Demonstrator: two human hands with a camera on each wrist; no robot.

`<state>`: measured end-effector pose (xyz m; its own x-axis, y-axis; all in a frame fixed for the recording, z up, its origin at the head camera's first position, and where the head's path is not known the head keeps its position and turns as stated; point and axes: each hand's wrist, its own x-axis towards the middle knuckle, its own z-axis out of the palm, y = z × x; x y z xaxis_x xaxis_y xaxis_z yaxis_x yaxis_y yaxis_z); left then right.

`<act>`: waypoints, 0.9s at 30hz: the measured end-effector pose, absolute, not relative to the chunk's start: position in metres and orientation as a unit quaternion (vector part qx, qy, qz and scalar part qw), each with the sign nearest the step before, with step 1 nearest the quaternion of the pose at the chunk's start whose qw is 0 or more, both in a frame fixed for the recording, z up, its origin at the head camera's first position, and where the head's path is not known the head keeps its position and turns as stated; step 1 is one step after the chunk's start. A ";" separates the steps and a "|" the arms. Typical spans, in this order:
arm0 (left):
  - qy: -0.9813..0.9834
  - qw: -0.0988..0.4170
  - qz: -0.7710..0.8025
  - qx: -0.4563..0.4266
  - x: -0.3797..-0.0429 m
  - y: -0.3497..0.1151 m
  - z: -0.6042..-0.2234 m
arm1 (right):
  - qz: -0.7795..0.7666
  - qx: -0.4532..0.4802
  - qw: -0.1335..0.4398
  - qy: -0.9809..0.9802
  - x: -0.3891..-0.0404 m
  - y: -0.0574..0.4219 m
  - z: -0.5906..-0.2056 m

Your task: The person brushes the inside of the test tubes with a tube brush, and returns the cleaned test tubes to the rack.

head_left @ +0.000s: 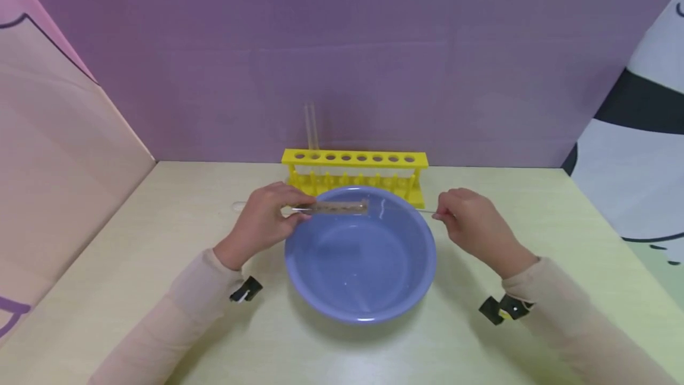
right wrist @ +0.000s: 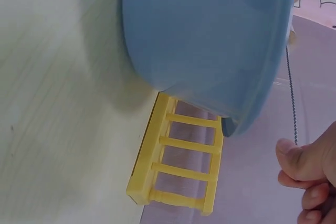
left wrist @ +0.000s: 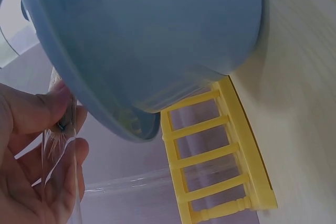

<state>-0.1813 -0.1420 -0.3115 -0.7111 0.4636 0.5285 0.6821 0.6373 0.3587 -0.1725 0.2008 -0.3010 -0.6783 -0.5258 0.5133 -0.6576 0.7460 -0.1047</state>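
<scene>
Pale bench (head_left: pixel 534 212) carries a blue basin (head_left: pixel 363 266) and, near its back edge, a yellow rack (head_left: pixel 354 152) with a standing tube (head_left: pixel 312 126). Left hand (head_left: pixel 267 215) pinches a second test tube (head_left: pixel 331 207) over the basin; right hand (head_left: pixel 472 224) pinches the twisted-wire brush (right wrist: pixel 292 98) inside it. Scrubbing seems under way, racking undone.

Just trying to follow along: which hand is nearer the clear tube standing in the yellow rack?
Left. The left hand is in front of the standing tube, slightly to its left; the right hand is farther off, past the right end of the rack.
</scene>
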 end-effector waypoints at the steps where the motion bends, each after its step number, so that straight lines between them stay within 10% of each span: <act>1: -0.883 0.197 -0.274 -0.327 -0.182 -0.142 -0.311 | 0.137 0.334 0.248 -0.899 -0.173 0.201 -0.302; 27: -0.897 0.076 -0.298 -0.317 -0.183 -0.134 -0.302 | 0.102 0.399 0.374 -0.831 -0.175 0.188 -0.310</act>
